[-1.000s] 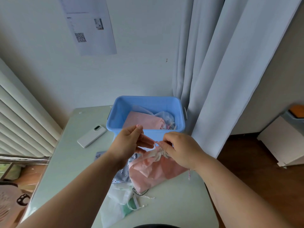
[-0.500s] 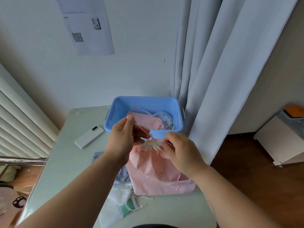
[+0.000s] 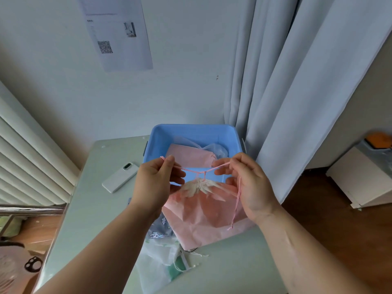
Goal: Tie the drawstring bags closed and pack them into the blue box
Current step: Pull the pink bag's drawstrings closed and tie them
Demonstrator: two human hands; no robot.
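A pink drawstring bag hangs in front of me above the table, its mouth gathered into a pale bunch. Its pink drawstring runs taut between my hands with a knot over the bunch. My left hand pinches the left end of the cord. My right hand pinches the right end, and a loose tail dangles down past that palm. Behind the hands stands the blue box, holding another pink bag and a clear one.
More bags lie on the pale green table under the pink one: a grey printed bag and a white translucent one. A white phone lies left of the box. A curtain hangs at right, a radiator at left.
My hands moved apart and pulled the pink cord tight. The bag rose off the table with its mouth drawn shut, and the view shifted slightly.
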